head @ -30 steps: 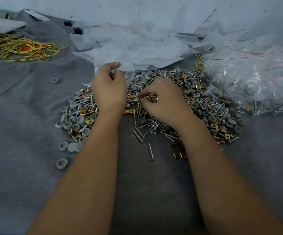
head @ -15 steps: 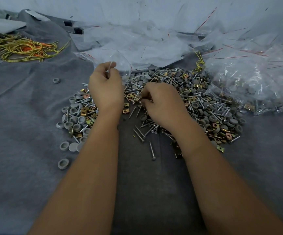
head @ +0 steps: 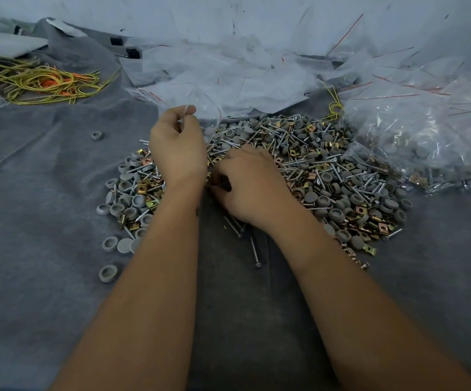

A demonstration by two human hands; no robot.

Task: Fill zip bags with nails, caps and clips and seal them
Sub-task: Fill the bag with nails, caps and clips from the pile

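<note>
Bag held at the pile

Left hand (head: pixel 177 145) pinches the zip bag (head: pixel 200 108) mouth – right hand (head: pixel 249 184), just beside, grips clips (head: pixel 224 184) at the pile (head: pixel 327 170) edge.

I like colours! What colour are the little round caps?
Grey caps, seen in the head view.

packing workbench, hardware pile (head: pixel 307 165), zip bags (head: pixel 426 128)

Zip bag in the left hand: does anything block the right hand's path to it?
Nothing visible does. The left hand pinches the zip bag above the pile's near-left part; the right hand, curled on clips, sits just beside it, only loose parts between.
</note>
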